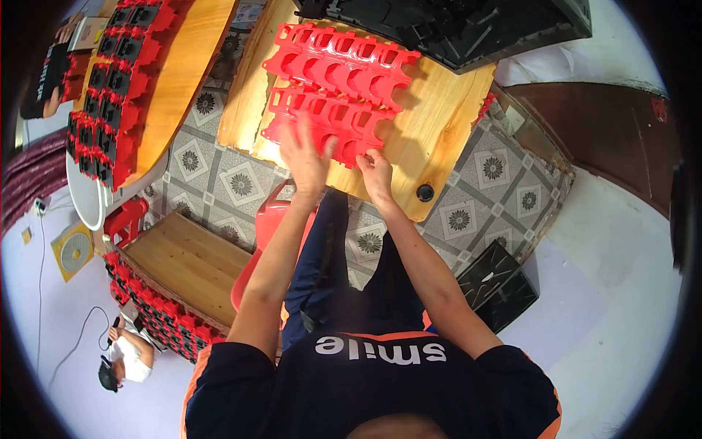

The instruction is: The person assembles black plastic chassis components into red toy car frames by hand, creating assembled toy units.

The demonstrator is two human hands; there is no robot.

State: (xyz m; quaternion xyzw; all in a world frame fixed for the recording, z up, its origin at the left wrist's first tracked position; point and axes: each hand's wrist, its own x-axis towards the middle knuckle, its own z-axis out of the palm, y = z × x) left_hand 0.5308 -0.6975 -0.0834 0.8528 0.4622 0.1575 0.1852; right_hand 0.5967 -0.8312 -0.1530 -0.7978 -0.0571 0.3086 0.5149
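Two red moulded plastic panels with rows of openings lie on a wooden table: the far panel (344, 62) and, closer to me, the near panel (333, 121). Their edges meet or overlap slightly. My left hand (306, 157) is over the front left part of the near panel, its fingers spread and a little blurred; whether it touches the plastic is hard to see. At that panel's front right corner, my right hand (376, 174) pinches the edge between thumb and fingers.
Black plastic parts (468, 29) occupy the table's far side. A round black piece (425, 192) sits near the front right edge. Red panels with black inserts (110, 95) cover part of another table at left. A black crate (497, 285) stands on the floor; two other people are at left.
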